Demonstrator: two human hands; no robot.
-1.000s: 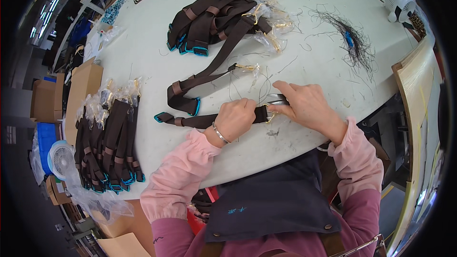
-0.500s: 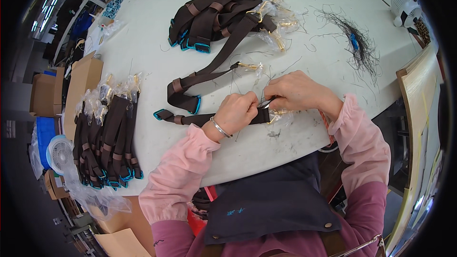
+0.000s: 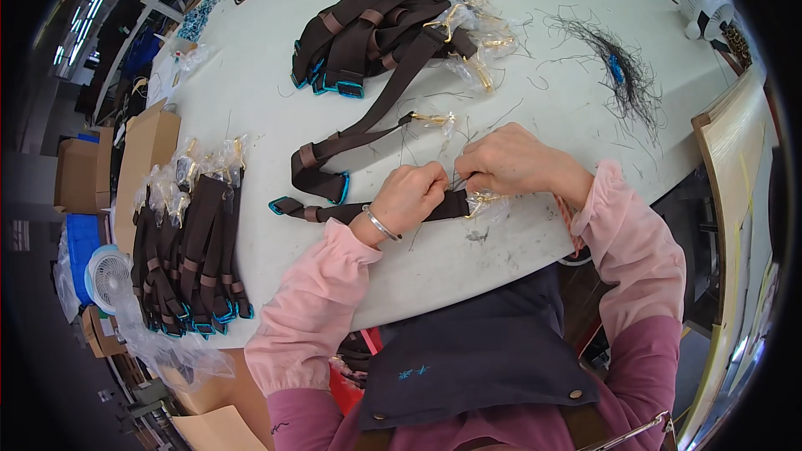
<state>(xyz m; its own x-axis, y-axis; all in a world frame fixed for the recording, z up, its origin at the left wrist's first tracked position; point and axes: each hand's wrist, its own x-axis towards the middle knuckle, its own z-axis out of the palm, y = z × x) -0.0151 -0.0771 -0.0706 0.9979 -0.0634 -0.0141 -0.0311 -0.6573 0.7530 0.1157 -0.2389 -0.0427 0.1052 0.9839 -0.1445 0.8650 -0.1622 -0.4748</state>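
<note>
A dark brown webbing strap (image 3: pixel 452 205) lies across the table before me. Its turquoise buckle (image 3: pixel 280 205) is at the left, and a gold metal hook in clear plastic (image 3: pixel 484 203) is at the right. My left hand (image 3: pixel 409 198) rests closed over the strap, fingertips pinched. My right hand (image 3: pixel 511 162) is closed just beyond the hook end, thumb and forefinger together. Fine dark threads (image 3: pixel 455 174) show between the two hands. What either pinch holds is hidden. Just beyond, another strap (image 3: pixel 368 137) loops toward the back pile.
A heap of similar straps (image 3: pixel 372 33) lies at the back, another bundle (image 3: pixel 188 250) at the left. Loose black threads (image 3: pixel 622 75) are piled at the right. A white fan (image 3: pixel 704 4) stands far right, another fan (image 3: pixel 109 278) at the left beside cardboard boxes (image 3: pixel 146 150).
Both hands remain over the strap's hook end. My right hand has shifted slightly left; the small shiny piece at its fingertips no longer shows. The view has shifted slightly.
</note>
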